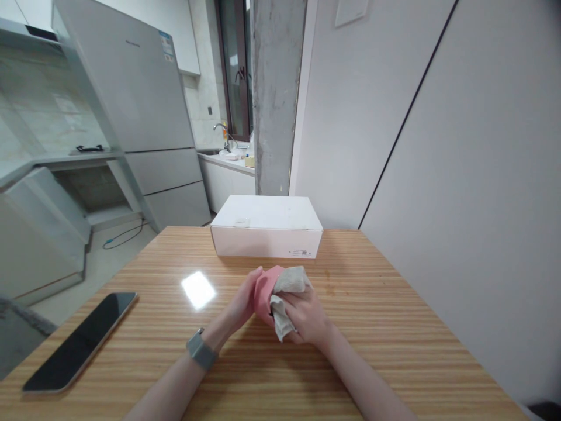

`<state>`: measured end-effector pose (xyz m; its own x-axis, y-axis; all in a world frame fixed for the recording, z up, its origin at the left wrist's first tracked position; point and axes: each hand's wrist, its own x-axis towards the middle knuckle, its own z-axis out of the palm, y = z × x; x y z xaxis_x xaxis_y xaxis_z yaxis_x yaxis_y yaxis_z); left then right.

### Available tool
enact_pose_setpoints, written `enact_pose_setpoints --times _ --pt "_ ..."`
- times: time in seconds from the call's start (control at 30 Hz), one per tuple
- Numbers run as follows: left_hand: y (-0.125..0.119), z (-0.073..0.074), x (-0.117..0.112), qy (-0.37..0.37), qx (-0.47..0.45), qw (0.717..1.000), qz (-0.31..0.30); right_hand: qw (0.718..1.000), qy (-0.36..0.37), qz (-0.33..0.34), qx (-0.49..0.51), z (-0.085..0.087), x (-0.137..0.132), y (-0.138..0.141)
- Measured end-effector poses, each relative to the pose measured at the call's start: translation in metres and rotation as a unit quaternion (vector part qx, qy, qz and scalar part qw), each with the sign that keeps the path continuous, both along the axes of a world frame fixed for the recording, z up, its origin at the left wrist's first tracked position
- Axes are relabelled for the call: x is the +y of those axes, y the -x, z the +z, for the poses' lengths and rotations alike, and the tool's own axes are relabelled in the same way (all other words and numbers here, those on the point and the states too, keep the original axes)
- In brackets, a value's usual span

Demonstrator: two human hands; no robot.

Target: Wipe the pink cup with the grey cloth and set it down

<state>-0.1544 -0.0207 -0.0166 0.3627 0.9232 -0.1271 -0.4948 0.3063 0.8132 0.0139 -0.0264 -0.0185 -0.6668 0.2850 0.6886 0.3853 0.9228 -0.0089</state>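
Head: striped table (372, 316), fridge (131, 88) beyond; left grip (242, 301) holds pink item (263, 295), right grip (309, 316) cloth (291, 280).

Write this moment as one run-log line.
left hand: holding pink item | right hand: holding grey cloth against it | white box: beyond hands, on table

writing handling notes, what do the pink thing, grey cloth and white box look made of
Pink thing: smooth, fairly matte, curved wall; possibly plastic or ceramic, can't tell which.
Grey cloth: textile, given its soft folds and dull surface.
White box: probably cardboard, smooth finish, given flat panels, straight edges and small printed marks.
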Motion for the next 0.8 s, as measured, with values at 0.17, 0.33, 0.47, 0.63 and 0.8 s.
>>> enact_pose_setpoints --times 0.17,0.33,0.47,0.63,0.8 --pt "0.006 -0.001 0.005 -0.043 0.105 0.992 0.046 1.0 -0.007 0.021 0.008 -0.002 -0.003 0.007" --pt "0.007 0.005 0.007 -0.104 0.18 0.976 0.058 0.998 0.06 0.001 0.01 -0.003 -0.001 0.004" --pt "0.004 0.004 0.003 -0.149 0.201 0.965 0.078 0.997 0.066 -0.016 0.027 -0.001 0.003 -0.001" --pt "0.002 -0.003 0.0 -0.139 0.094 0.986 -0.018 0.993 0.082 -0.045 0.077 -0.002 0.007 -0.008" --pt "-0.004 -0.008 0.002 -0.093 -0.011 0.995 -0.045 0.992 0.061 -0.06 0.09 -0.001 0.008 -0.012"
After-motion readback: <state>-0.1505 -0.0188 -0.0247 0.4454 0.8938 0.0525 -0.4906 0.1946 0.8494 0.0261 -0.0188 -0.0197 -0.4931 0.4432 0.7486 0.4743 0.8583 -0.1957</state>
